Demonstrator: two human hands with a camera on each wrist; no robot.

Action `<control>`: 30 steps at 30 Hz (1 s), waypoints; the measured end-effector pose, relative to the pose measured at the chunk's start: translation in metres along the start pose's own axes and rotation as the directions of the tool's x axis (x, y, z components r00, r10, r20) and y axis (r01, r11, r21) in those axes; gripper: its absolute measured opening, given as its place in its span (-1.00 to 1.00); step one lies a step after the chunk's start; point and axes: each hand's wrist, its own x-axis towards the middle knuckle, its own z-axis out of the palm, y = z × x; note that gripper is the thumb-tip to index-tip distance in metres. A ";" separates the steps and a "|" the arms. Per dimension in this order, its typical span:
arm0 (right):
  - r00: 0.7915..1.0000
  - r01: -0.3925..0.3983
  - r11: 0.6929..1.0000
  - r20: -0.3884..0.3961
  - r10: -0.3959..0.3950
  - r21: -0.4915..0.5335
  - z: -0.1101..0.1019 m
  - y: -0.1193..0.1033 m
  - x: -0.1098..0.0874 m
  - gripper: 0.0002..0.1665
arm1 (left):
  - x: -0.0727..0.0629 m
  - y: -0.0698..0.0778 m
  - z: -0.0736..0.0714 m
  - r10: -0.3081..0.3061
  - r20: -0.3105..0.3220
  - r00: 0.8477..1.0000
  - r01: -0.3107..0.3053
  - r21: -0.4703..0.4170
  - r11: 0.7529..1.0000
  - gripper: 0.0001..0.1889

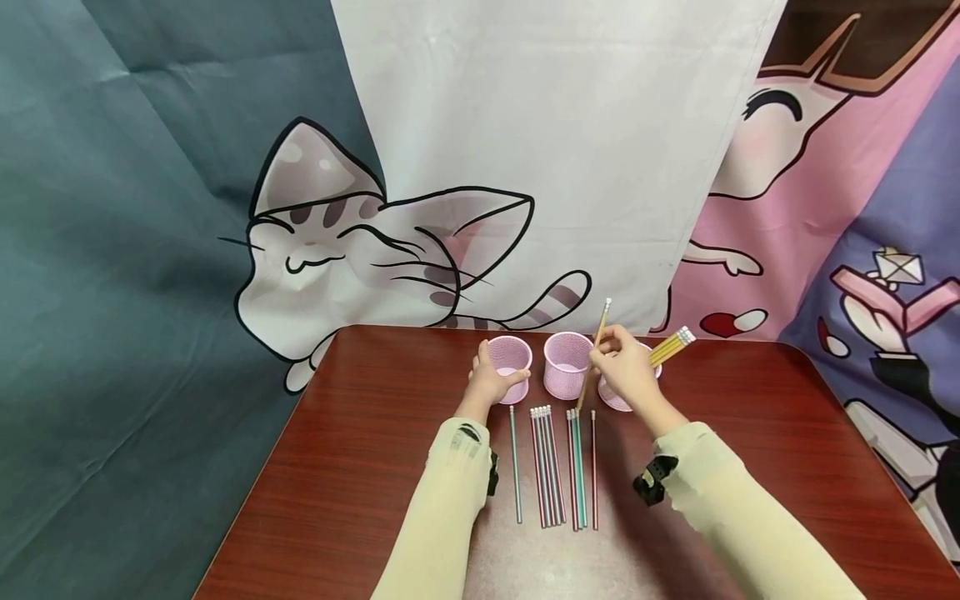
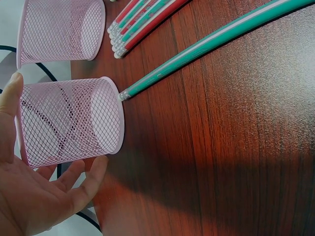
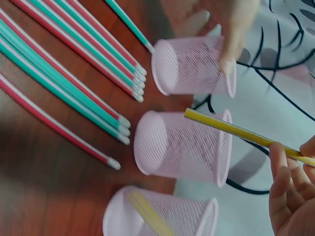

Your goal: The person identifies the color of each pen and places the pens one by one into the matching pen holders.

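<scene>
My left hand [image 1: 489, 382] holds the leftmost pink mesh pencil cup [image 2: 74, 120], its thumb on the rim and its fingers along the outer side. Between thumb and fingers of my right hand [image 1: 628, 368] is a yellow pencil [image 3: 231, 129], slanted, white eraser end up. It passes beside the middle pink mesh cup [image 1: 564, 379]. Partly hidden behind the right hand is the right mesh cup [image 1: 615, 402], with several yellow pencils [image 1: 672, 345] leaning out of it. The left and middle cups have no pencils inside.
On the dark wooden table [image 1: 360, 450], in front of the cups, lie a single green pencil [image 1: 516, 467], a row of red and green pencils [image 1: 547, 468], another small group [image 1: 577, 473] and a single red pencil [image 1: 595, 471]. A printed cloth [image 1: 450, 250] hangs behind the table.
</scene>
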 end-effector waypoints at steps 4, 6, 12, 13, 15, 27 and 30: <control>1.000 0.008 1.000 -0.014 -0.008 -0.011 -0.015 0.002 0.008 -0.79 | 0.000 -0.001 0.000 0.000 -0.005 1.000 0.000 -0.002 1.000 0.09; 0.999 0.016 1.000 -0.028 -0.017 -0.011 -0.021 0.002 0.011 -0.73 | 0.001 -0.001 0.000 0.000 -0.008 1.000 0.000 -0.003 1.000 0.09; 0.993 0.058 0.998 -0.096 -0.061 -0.033 -0.039 -0.001 0.018 -0.73 | 0.000 -0.001 0.001 0.001 -0.016 1.000 -0.001 0.002 1.000 0.08; 0.992 0.061 0.997 -0.111 -0.066 -0.049 -0.041 -0.001 0.019 -0.75 | 0.000 -0.001 0.001 0.001 -0.017 1.000 0.000 0.004 1.000 0.08; 0.989 0.061 0.997 -0.130 -0.066 -0.042 -0.046 -0.001 0.020 -0.76 | 0.000 -0.001 0.001 0.000 -0.018 1.000 0.000 0.003 1.000 0.08; 0.978 -0.042 0.999 -0.201 0.048 0.035 -0.065 0.010 0.025 -0.69 | 0.000 0.000 0.001 -0.004 -0.018 1.000 0.004 0.004 1.000 0.08; 0.973 -0.074 0.996 -0.224 0.060 -0.058 -0.068 0.019 0.024 -0.71 | -0.001 0.000 0.001 -0.003 -0.015 1.000 0.003 0.003 1.000 0.09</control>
